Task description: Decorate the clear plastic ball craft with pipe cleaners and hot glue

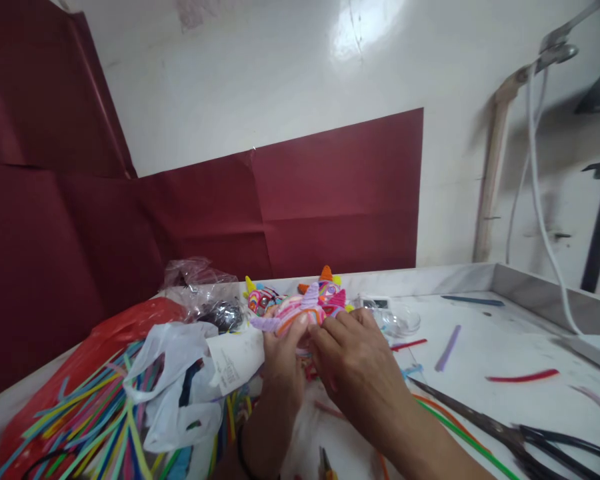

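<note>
Between my two hands is a pink, white and orange craft figure [300,311] of fuzzy pipe cleaners, with lilac pieces sticking out at its top and left side. My left hand [285,363] is closed on its lower left, thumb pressed to the front. On the right side, my right hand [353,350] has its fingers bent and pinched against the figure; its fingertips are partly hidden. Just behind stand more colourful fuzzy figures, one with a yellow tip [261,297] and one with an orange point [327,273].
Pipe cleaners [95,413] spill from a red plastic bag [135,320] on the left, beside a white plastic bag [170,373]. Long scissors [490,423] lie open at right, near loose red [523,377] and purple [448,348] strips. A raised rim [445,277] edges the table.
</note>
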Tool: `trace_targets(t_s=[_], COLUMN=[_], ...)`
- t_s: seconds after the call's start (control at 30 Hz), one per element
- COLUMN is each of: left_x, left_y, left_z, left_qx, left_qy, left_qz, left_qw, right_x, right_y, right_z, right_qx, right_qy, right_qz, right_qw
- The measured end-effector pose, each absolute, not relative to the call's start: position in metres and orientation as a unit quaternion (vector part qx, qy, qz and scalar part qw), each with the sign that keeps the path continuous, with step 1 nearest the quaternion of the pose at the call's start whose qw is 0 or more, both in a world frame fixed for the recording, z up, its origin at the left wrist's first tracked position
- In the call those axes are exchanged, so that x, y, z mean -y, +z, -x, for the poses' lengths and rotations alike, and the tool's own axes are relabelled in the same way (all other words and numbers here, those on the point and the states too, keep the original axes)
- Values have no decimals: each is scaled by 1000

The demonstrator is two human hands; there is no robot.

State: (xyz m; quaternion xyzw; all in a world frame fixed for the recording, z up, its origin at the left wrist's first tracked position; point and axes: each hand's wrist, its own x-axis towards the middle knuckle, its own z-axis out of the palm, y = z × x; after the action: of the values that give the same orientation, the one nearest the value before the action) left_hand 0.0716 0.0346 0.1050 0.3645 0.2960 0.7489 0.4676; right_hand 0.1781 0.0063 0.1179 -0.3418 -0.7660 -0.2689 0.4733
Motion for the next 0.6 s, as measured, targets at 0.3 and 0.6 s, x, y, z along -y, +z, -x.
trace_targets(t_s=[0.3, 0.6], left_x=[-35, -41], left_y=[105, 96], left_z=[-72, -70], left_qx=[-299, -316], left_qy=[758, 752], left_qz=[-335, -337], left_qw=[474, 470], right_x=[-6, -8], right_y=[117, 113], right_z=[-177, -179], right_qx=[778, 785], right_qy=[-259, -248], right_qz=[353, 354], right_qw=[451, 444])
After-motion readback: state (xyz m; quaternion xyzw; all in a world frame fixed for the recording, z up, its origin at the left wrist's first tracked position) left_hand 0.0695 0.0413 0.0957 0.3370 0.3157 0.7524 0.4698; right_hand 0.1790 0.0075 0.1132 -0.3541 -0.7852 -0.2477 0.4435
